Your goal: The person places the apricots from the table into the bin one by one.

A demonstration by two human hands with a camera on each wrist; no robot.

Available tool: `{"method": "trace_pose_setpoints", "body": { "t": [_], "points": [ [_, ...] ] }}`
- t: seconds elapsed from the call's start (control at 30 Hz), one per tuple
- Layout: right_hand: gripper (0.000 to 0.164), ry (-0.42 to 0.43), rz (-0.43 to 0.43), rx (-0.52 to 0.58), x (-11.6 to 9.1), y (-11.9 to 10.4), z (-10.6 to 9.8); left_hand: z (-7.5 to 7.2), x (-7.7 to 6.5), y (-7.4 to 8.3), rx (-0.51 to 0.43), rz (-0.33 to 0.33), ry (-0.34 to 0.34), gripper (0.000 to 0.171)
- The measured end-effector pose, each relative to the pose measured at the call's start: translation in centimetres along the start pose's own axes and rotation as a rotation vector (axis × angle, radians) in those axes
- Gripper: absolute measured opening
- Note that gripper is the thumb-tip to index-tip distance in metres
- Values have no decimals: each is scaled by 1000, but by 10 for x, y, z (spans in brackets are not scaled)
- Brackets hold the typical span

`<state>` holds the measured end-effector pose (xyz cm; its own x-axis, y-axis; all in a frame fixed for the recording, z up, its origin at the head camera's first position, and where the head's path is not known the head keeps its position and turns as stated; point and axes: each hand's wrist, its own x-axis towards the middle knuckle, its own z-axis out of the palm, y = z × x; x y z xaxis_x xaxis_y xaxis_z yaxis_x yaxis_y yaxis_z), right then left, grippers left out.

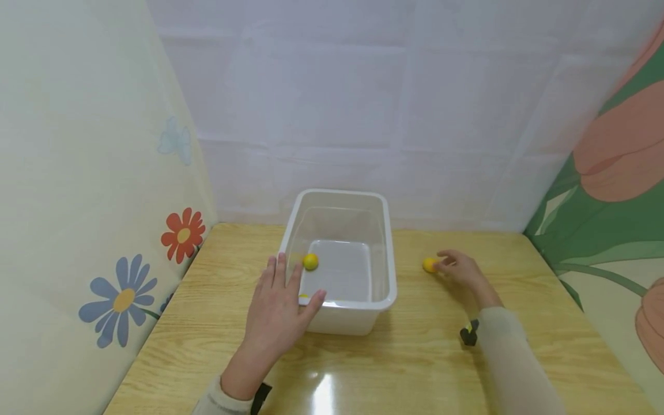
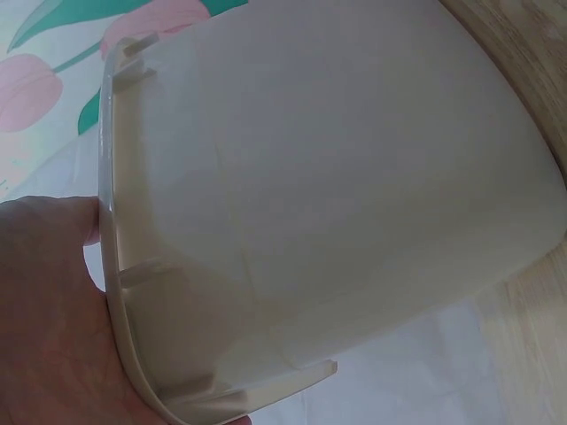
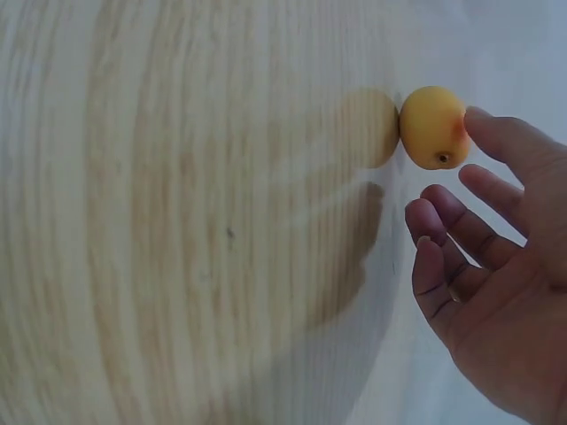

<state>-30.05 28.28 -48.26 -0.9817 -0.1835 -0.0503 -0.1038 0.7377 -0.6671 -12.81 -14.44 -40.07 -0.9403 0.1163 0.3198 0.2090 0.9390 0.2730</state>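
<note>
On the table right of the bin lies a small round yellow-orange fruit (image 1: pixel 429 265), a dark stem spot on it in the right wrist view. My right hand (image 1: pixel 459 270) is beside this fruit (image 3: pixel 431 127), thumb tip right at its side, the other fingers loosely bent and not around it. My left hand (image 1: pixel 277 314) rests on the near left corner of a white plastic bin (image 1: pixel 391 271), fingers spread and fairly straight over the rim. In the left wrist view the hand (image 2: pixel 53 310) lies along the bin's rim (image 2: pixel 108 168). A yellow fruit (image 1: pixel 310 261) sits inside the bin.
A second bit of yellow (image 1: pixel 303 296) shows in the bin by the near wall, mostly hidden. The wooden table (image 1: pixel 436 369) meets a white cloth backdrop (image 1: pixel 332 104) behind, with flowered cloths (image 1: pixel 62 190) at both sides. A dark wrist strap piece (image 1: pixel 469 333) hangs by the right sleeve.
</note>
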Motion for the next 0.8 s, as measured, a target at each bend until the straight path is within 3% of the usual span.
{"method": "trace_pose_setpoints", "body": {
  "t": [0.57, 0.8],
  "points": [
    [48, -9, -22, -23, 4, -4, 10, 0, 1, 0, 7, 0, -6, 84],
    [50, 19, -96, 25, 12, -21, 4, 1, 1, 0, 5, -8, -8, 84]
  ]
}}
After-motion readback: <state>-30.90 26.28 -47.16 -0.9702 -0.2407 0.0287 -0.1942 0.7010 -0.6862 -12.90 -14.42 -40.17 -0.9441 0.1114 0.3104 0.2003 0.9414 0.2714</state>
